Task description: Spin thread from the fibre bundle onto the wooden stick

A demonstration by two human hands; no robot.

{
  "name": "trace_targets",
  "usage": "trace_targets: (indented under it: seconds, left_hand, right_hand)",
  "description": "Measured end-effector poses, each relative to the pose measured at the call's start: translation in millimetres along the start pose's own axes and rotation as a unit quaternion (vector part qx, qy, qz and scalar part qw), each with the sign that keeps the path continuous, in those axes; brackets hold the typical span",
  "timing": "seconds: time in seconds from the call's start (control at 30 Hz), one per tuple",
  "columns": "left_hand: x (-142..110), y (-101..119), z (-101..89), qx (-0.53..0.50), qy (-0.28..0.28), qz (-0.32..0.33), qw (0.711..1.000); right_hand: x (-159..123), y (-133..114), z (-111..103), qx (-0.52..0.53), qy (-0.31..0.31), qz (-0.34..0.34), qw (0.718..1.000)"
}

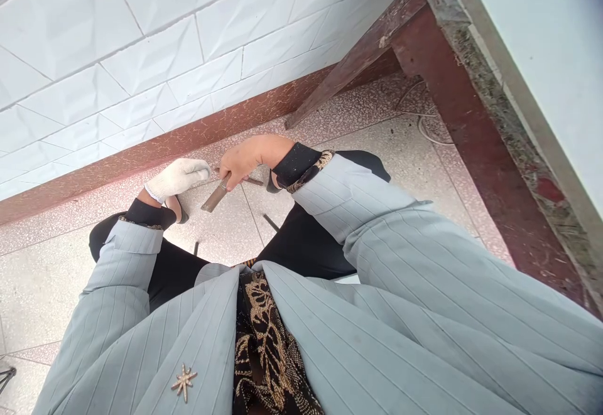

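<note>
My left hand [178, 178], in a white knitted glove, is low over the floor between my feet. Its fingers are curled together, and whatever they may hold is hidden. Just to its right, my bare right hand [247, 156] is wrapped around a short, flat grey-brown bar [217, 195], whose blunt end sticks out toward me. The bar's other end is hidden in the grip. A thin dark piece [254, 181] shows beside the right fingers; I cannot tell whether it belongs to the bar. The two hands are close together, with a narrow gap visible.
A white tiled wall [155, 38] with a reddish-brown base strip [211, 123] runs ahead. On the right stands a table with a red-brown wooden frame [471, 126] and slanting leg [348, 60]. A pale cable [426, 129] lies underneath. Speckled floor tiles [226, 233] spread below.
</note>
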State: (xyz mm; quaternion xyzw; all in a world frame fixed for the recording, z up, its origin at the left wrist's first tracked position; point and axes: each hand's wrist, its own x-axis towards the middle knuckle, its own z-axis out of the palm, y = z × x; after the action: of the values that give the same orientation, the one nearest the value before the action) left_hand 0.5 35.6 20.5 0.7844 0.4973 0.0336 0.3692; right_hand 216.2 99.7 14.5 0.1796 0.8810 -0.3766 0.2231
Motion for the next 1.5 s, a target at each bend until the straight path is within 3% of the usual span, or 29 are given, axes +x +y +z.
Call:
trace_targets:
  seconds: [0.07, 0.13, 0.23, 0.33, 0.47, 0.57, 0.73, 0.83, 0.93, 1.03, 1.13, 1.23, 1.33, 1.4, 1.5]
  left_hand:
    - [-0.1, -4.3, -1.4, -0.024, 0.035, 0.001, 0.999]
    - [0.0, -8.3, -2.6, -0.066, 0.096, -0.003, 0.993]
    - [0.4, -9.2, -1.5, -0.133, 0.137, -0.01, 0.982]
    - [0.9, -2.6, 2.5, -0.154, 0.08, -0.017, 0.985]
    - [1.0, 7.1, 5.5, -0.114, 0.008, -0.025, 0.993]
    - [0.9, 7.3, 4.1, -0.055, -0.001, -0.001, 0.999]
    - [0.7, -0.3, 2.3, -0.012, 0.008, 0.002, 1.0]
    - [0.3, -2.5, 2.6, 0.0, 0.016, -0.002, 1.0]
    - [0.6, -3.7, 1.8, 0.005, 0.028, -0.007, 1.0]
    - [1.7, -8.2, 0.0, 0.004, 0.038, -0.012, 0.999]
    - [3.0, -13.5, -0.1, -0.042, 0.073, -0.017, 0.996]
    - [4.2, -11.0, 3.0, -0.092, 0.079, -0.037, 0.992]
    - [5.7, -1.1, 8.1, -0.096, 0.035, -0.031, 0.994]
    - [6.5, 4.4, 11.0, -0.081, 0.013, -0.017, 0.996]
    - [6.4, 6.3, 12.8, -0.045, -0.01, -0.008, 0.999]
  right_hand:
    - [-8.9, 0.0, -3.6, 0.064, 0.034, -0.069, 0.995]
    - [-19.8, -0.2, -8.9, 0.13, 0.14, -0.103, 0.976]
    - [-28.9, -1.1, -15.2, 0.222, 0.321, -0.062, 0.919]
    - [-22.3, 1.6, -16.6, 0.244, 0.4, 0.031, 0.883]
    - [-4.4, 10.7, -12.0, 0.084, 0.386, 0.147, 0.907]
    - [2.6, 12.4, -6.2, -0.025, 0.317, 0.166, 0.933]
    - [4.8, 5.0, 1.2, -0.063, 0.14, 0.097, 0.983]
    - [5.3, 1.3, 3.3, -0.034, 0.043, 0.036, 0.998]
    - [1.2, 0.2, 1.9, 0.026, 0.014, -0.022, 0.999]
    - [-8.9, 3.0, -3.2, 0.082, 0.047, -0.076, 0.993]
    - [-18.8, 6.7, -8.6, 0.13, 0.163, -0.101, 0.973]
    - [-20.9, 6.7, -11.2, 0.236, 0.296, -0.069, 0.923]
    - [-14.3, 5.9, -11.6, 0.311, 0.382, -0.013, 0.87]
    - [-7.9, 8.0, -11.1, 0.269, 0.405, 0.044, 0.873]
    - [-0.3, 13.2, -8.9, 0.094, 0.372, 0.126, 0.915]
